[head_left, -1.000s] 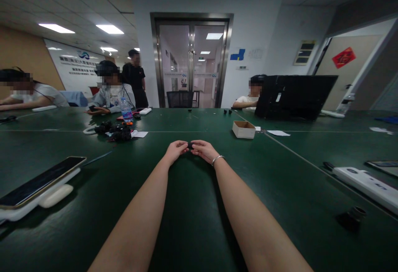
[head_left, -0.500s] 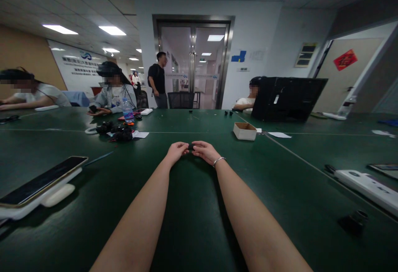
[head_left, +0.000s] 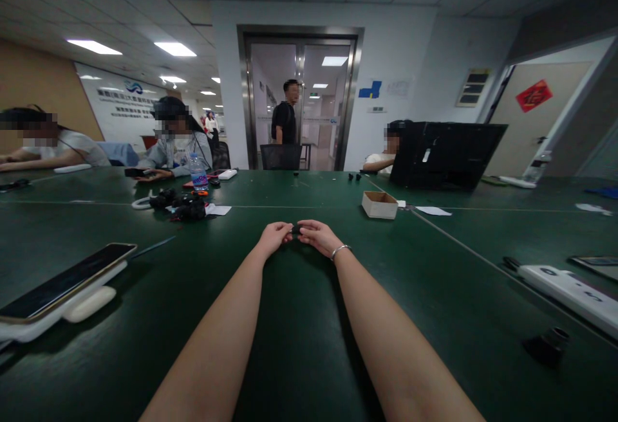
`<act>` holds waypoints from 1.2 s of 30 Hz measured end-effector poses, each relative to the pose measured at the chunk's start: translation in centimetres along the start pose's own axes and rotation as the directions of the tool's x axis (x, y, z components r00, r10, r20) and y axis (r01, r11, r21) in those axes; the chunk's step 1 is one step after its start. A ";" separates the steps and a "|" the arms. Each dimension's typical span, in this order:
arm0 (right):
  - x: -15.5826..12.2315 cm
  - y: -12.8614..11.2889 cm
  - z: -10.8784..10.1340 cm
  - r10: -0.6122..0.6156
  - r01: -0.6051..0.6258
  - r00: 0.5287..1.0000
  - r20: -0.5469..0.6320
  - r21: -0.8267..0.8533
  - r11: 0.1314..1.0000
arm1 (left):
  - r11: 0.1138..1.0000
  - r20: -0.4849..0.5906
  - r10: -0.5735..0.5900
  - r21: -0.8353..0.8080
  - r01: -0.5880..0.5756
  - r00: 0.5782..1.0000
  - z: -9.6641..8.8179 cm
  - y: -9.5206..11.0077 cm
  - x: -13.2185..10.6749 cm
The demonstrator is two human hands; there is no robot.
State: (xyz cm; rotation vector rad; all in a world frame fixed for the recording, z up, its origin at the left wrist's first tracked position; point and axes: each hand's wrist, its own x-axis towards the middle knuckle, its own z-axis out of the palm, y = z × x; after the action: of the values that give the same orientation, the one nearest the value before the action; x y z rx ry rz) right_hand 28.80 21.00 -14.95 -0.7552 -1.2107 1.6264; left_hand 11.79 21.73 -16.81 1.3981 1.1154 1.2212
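Both my arms reach forward over the green table (head_left: pixel 299 319). Between my fingertips is a small black object (head_left: pixel 296 229), too small to name and partly covered by the fingers. My left hand (head_left: pixel 275 238) pinches it from the left side. My right hand (head_left: pixel 319 235), with a silver bracelet (head_left: pixel 340 251) at the wrist, pinches it from the right. An open cardboard box (head_left: pixel 380 206) stands beyond my right hand. Further off to the left of my left hand lies a heap of black gear (head_left: pixel 181 204).
A phone (head_left: pixel 67 280) rests on a white stand at near left. A power strip (head_left: pixel 570 290) and a black cup-shaped piece (head_left: pixel 550 347) lie at right. A bottle (head_left: pixel 197 172) and a large black monitor (head_left: pixel 447 155) stand further back. Several people are around the table.
My hands stay in almost the same place, still holding the black object. The standing person in black has walked right, in front of the glass door. A seated person's phone has shifted left.
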 end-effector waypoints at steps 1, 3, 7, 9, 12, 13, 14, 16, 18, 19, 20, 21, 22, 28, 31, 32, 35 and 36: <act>0.0 0.0 0.0 0.000 0.000 1.000 0.001 0.000 1.000 | 1.000 0.000 -0.003 0.001 0.003 1.000 0.0 0.1 -0.1; 0.0 0.0 0.0 0.002 -0.002 1.000 -0.004 -0.005 1.000 | 1.000 -0.004 -0.007 0.003 0.007 1.000 0.1 0.3 -0.3; 0.1 0.1 -0.1 0.007 -0.007 1.000 -0.001 -0.015 1.000 | 1.000 -0.011 -0.005 -0.004 0.005 1.000 0.2 0.7 -0.6; 0.2 0.2 -0.1 0.011 -0.011 1.000 -0.001 -0.016 1.000 | 1.000 -0.012 0.002 -0.006 -0.002 1.000 0.3 0.7 -0.5; 0.3 0.1 0.0 0.023 -0.024 0.999 -0.023 -0.018 1.000 | 1.000 -0.010 0.026 0.010 -0.025 1.000 0.3 0.7 -0.5; 0.3 0.1 0.1 0.028 -0.028 0.999 -0.036 -0.019 0.999 | 0.999 -0.010 0.034 0.014 -0.034 0.999 0.3 0.7 -0.5; 0.3 0.1 0.2 0.033 -0.034 0.998 -0.049 -0.021 0.999 | 0.999 -0.009 0.042 0.015 -0.042 0.999 0.3 0.8 -0.5; 0.2 -0.1 0.4 0.043 -0.045 0.996 -0.072 -0.026 0.999 | 0.998 -0.008 0.056 0.007 -0.056 0.998 0.3 1.0 -0.7; 0.2 -0.2 0.6 0.051 -0.054 0.995 -0.084 -0.028 0.998 | 0.998 -0.008 0.070 -0.007 -0.070 0.998 0.3 1.2 -1.0; 0.2 -0.3 0.7 0.053 -0.056 0.995 -0.087 -0.028 0.998 | 0.997 -0.007 0.075 -0.014 -0.075 0.997 0.3 1.2 -1.1; 0.2 -0.3 0.7 0.054 -0.056 0.995 -0.087 -0.026 0.998 | 0.997 -0.006 0.078 -0.021 -0.078 0.997 0.3 1.3 -1.2; 0.1 -0.4 0.8 0.053 -0.055 0.995 -0.088 -0.024 0.998 | 0.997 -0.007 0.078 -0.029 -0.078 0.997 0.3 1.3 -1.3; 0.1 -0.4 0.8 0.053 -0.055 0.995 -0.089 -0.023 0.998 | 0.996 -0.006 0.075 -0.038 -0.075 0.997 0.3 1.3 -1.3; 0.3 -0.3 0.6 0.057 -0.059 0.993 -0.099 -0.021 0.998 | 0.996 -0.053 -0.032 -0.090 0.027 0.998 0.5 1.3 -0.7; 0.3 -0.2 0.6 0.055 -0.058 0.994 -0.099 -0.026 0.998 | 0.996 -0.099 -0.078 0.039 0.082 0.992 0.6 1.5 -0.6; 0.3 -0.3 0.6 0.055 -0.058 0.993 -0.099 -0.026 0.998 | 0.993 -0.105 -0.071 0.085 0.080 0.992 0.6 1.5 -0.6; 0.2 -0.3 0.7 0.056 -0.059 0.993 -0.100 -0.024 0.998 | 0.991 -0.089 -0.028 0.126 0.040 0.996 0.6 1.7 -0.8; 0.2 -0.4 0.8 0.056 -0.059 0.993 -0.100 -0.023 0.998 | 0.993 -0.077 -0.023 0.111 0.032 0.997 0.6 1.8 -0.8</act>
State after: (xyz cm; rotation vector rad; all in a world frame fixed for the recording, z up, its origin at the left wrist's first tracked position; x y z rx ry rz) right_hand 28.18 20.90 -14.35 -0.8836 -1.1503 1.6034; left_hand 12.41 20.64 -15.22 1.4253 1.2690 1.2167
